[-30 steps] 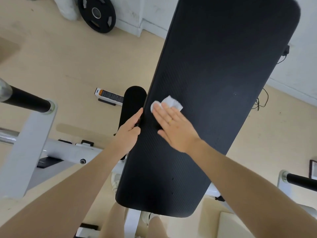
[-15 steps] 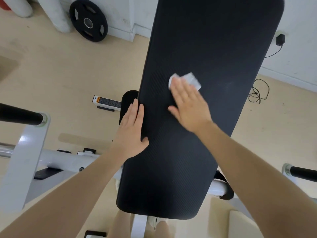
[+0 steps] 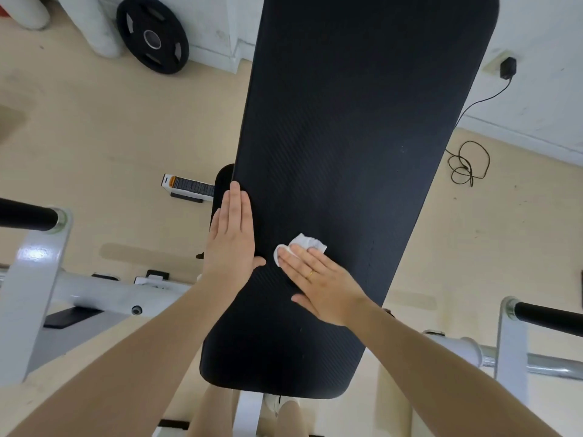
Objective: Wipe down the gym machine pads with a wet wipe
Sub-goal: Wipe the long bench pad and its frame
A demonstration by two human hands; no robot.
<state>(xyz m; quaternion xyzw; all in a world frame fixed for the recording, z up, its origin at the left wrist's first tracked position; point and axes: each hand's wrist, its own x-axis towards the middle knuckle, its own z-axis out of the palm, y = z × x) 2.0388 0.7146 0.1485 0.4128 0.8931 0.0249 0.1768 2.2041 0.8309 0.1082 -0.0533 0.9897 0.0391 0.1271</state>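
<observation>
Pad (image 3: 356,146) first: long, black, round-cornered, with a fine ribbed texture and a dull sheen, running away from me down the middle of the view. I see the wipe (image 3: 302,245), white and crumpled, lying on it toward the near left. My right hand (image 3: 318,283) lies flat, fingers straight and slightly spread, fingertips pressing the wipe down. My left hand (image 3: 232,238) rests flat along the pad's left edge, fingers straight and together. A ring (image 3: 311,273) shows on the right hand.
</observation>
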